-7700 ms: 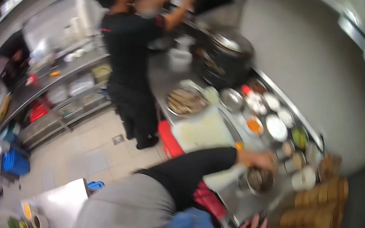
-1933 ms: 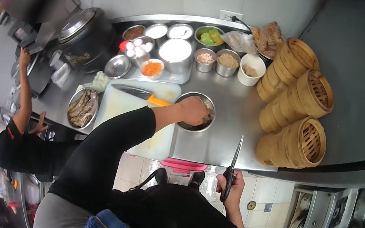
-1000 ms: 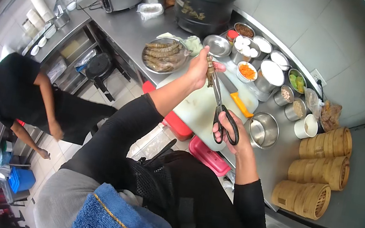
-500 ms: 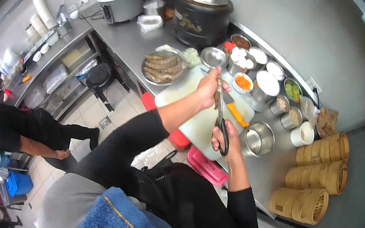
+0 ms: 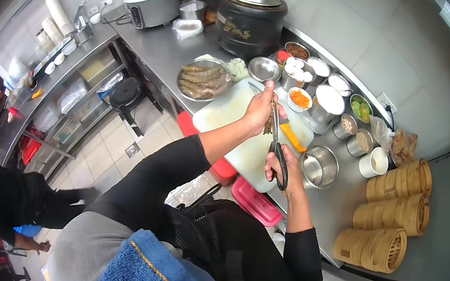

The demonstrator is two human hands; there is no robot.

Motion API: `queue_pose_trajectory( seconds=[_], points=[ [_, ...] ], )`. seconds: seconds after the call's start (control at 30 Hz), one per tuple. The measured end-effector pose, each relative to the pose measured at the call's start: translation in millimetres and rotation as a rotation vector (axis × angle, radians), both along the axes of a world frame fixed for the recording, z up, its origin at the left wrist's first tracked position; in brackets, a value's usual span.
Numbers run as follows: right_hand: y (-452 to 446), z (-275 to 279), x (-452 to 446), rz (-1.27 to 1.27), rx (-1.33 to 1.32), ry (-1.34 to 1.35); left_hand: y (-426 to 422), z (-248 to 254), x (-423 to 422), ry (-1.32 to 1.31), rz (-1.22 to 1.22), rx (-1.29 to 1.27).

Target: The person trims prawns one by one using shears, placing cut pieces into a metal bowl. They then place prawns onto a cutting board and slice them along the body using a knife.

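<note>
My left hand (image 5: 261, 110) pinches a shrimp (image 5: 268, 125) above the white cutting board (image 5: 228, 116). My right hand (image 5: 285, 168) is wrapped round the handles of black-handled scissors (image 5: 277, 148), whose blades point up along the shrimp. Beyond the board's far left edge, more shrimp (image 5: 202, 80) lie in a round metal bowl (image 5: 179, 88). A knife with a yellow handle (image 5: 293, 138) rests on the board behind the scissors. Right of the board stands a metal pot (image 5: 320, 167); its contents are hard to make out.
Bowls of eggs (image 5: 298, 70), shredded orange food (image 5: 300, 99) and green pieces (image 5: 361, 109) line the wall. Bamboo steamers (image 5: 370, 247) stand at the right. A black cooker (image 5: 250, 22) is at the back. Another person (image 5: 7, 198) bends over at lower left.
Since the last frame, the scissors and both hands have shifted slightly, still at the shrimp. The other person has moved lower in the view. Earlier, my left hand was in the metal pot.
</note>
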State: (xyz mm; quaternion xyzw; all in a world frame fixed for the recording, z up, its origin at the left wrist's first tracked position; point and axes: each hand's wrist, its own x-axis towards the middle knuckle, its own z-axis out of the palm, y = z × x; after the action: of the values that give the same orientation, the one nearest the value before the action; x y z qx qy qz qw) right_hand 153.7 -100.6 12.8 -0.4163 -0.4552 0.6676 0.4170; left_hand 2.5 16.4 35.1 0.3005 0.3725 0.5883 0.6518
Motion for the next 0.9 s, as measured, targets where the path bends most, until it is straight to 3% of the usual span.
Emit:
queue_pose_trajectory(
  seconds=[0.17, 0.33, 0.53, 0.6, 0.9],
  points=[
    [-5, 10, 8, 0.034, -0.066, -0.168, -6, -5, 2, 0.078, -0.021, 0.112],
    [-9, 5, 2, -0.019, -0.04, -0.001, -12, -13, 7, 0.163, -0.019, 0.133],
    [-19, 10, 6, 0.016, -0.079, -0.095, -12, -10, 5, 0.154, -0.062, 0.182],
    [-22, 8, 1, -0.012, -0.126, 0.065, -17, -12, 5, 0.287, -0.087, 0.165],
    [-23, 7, 4, -0.034, -0.078, 0.097, -24, -12, 18, 0.337, -0.072, 0.155]
  ],
)
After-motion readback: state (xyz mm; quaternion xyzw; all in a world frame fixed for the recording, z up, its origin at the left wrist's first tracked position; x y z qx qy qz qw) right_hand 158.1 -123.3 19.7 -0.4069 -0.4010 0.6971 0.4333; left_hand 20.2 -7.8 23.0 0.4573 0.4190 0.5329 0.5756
